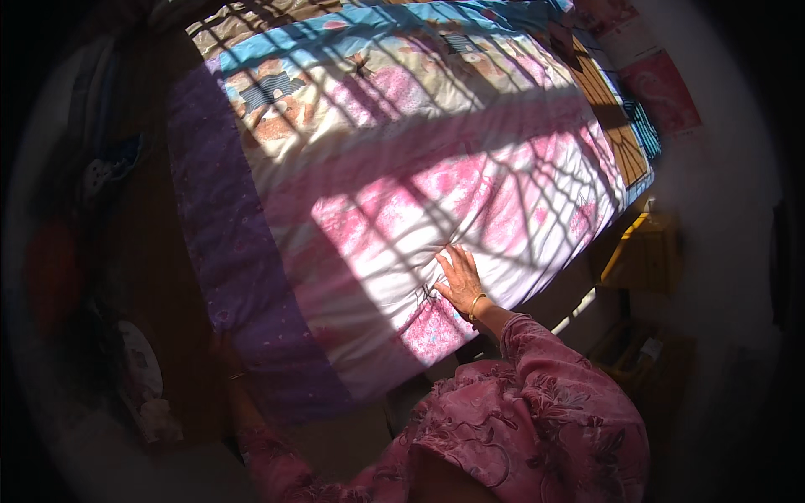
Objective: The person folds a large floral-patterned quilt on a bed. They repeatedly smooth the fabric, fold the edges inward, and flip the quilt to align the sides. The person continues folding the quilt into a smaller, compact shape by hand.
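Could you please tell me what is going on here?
A person in a pink patterned top is handling a large pink-and-white quilt. The right hand is on its near part, fingers spread, with creases running out from around it. The left hand is in deep shadow by the purple strip along the quilt's left side; its grip cannot be made out. The quilt lies spread out but wrinkled, crossed by barred shadows.

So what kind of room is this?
Probably a bedroom: a big pink, white and purple quilt is spread over what looks like a bed, and a yellow piece of furniture stands nearby.
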A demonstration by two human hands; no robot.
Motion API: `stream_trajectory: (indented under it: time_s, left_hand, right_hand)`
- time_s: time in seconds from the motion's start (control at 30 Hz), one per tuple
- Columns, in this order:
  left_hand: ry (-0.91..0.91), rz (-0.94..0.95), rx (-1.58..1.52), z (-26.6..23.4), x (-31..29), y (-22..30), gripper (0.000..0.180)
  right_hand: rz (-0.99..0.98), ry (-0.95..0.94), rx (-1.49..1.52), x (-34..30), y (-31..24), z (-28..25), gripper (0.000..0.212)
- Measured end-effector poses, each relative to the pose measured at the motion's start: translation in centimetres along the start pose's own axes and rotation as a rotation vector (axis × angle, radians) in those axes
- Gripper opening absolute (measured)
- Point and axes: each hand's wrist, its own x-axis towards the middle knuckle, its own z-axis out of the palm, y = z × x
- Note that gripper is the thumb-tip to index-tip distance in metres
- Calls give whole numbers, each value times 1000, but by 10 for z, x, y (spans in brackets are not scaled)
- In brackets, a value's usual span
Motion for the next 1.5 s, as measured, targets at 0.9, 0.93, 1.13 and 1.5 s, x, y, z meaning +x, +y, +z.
stream_trajectory:
  time_s: [0.9,0.93,1.13,1.5]
  left_hand:
    - [318,-42,854,1,-81,112,46]
    - [319,0,891,13,-92,130,47]
    - [109,455,898,149,-166,247,53]
    - [-728,877,319,608,-397,608,65]
  right_hand:
    - [-197,-27,416,-22,29,-21,53]
    - [-211,116,514,-34,47,-22,52]
    - [41,319,661,-147,232,-36,48]
    - [905,394,703,-370,631,-51,45]
